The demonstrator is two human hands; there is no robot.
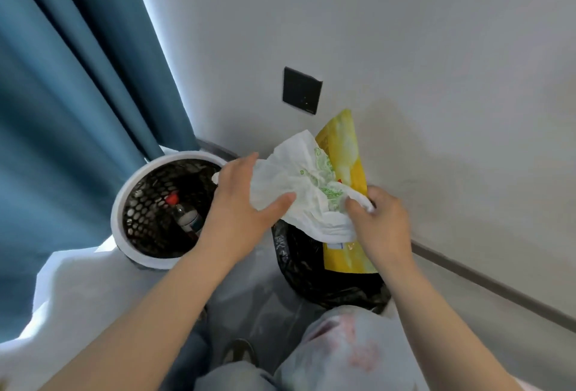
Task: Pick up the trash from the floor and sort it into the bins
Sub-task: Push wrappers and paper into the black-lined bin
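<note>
Hands grasp a crumpled white plastic bag with green print above the black-lined bin: left hand grips one edge, right hand pinches the other. A yellow snack packet stands in that bin, seemingly behind the bag. The white mesh basket beside it holds a red-capped clear plastic bottle.

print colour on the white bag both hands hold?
Green print on the white plastic bag, gripped by left hand and right hand; head view.

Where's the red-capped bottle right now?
Head view, left of centre: the bottle lies inside the white mesh bin, beside the blue curtain, just left of the left hand.
</note>
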